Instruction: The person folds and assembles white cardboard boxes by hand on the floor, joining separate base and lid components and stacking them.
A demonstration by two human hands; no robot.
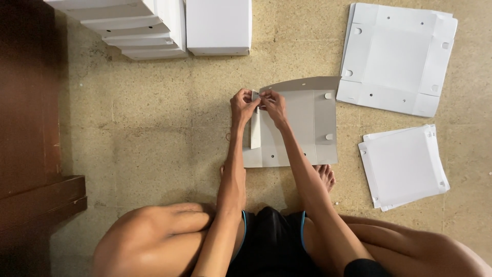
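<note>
Between your hands: the grey cardboard box blank [300,123] lies flat on the floor [154,133], its left flap raised.
Left hand [241,105]: fingers pinched narrow on the flap's top corner.
Right hand [274,105]: fingers closed on the same corner, touching your left.
Handling: light, thin card, stiff along panels, soft at the creases; it looks easy to crumple, so hold near the fold, not the tab.
Right of your fingers: flat white blanks [397,56] and a smaller stack [405,166].
Beyond your fingers: finished white boxes [218,25].
</note>
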